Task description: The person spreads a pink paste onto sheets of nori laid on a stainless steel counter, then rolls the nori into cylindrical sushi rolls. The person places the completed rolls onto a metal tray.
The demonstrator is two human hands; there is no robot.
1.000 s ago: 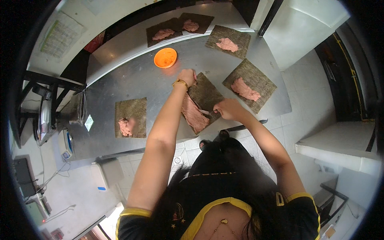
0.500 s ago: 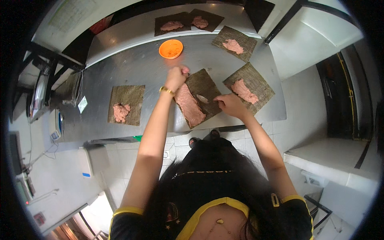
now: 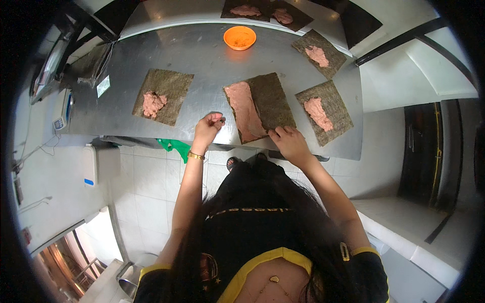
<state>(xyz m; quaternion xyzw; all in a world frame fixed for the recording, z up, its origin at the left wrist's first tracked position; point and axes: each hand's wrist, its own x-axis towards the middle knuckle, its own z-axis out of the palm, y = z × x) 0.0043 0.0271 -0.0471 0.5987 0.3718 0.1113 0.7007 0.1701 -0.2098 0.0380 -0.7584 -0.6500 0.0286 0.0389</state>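
Note:
In front of me lies a dark nori sheet (image 3: 274, 101), its left part covered by a smooth band of pink paste (image 3: 245, 111). My right hand (image 3: 293, 145) is at the sheet's near edge, fingers bent and closed on that edge. Left of the sheet, apart from it, my left hand (image 3: 204, 132) hovers over the table's near edge. Its thumb and fingers are pinched together; a small dark bit shows at the tips, too small to name.
Other nori sheets with pink paste lumps lie around: one at left (image 3: 174, 93), one at right (image 3: 337, 108), one behind it (image 3: 331, 49), and more at the back. An orange bowl (image 3: 240, 39) stands on the steel table (image 3: 202, 60). A scale (image 3: 61, 113) is at the left.
My left hand has drawn back from the sheet's far left side toward me. My right hand has moved to the near edge. The small pale patch on the bare nori no longer shows.

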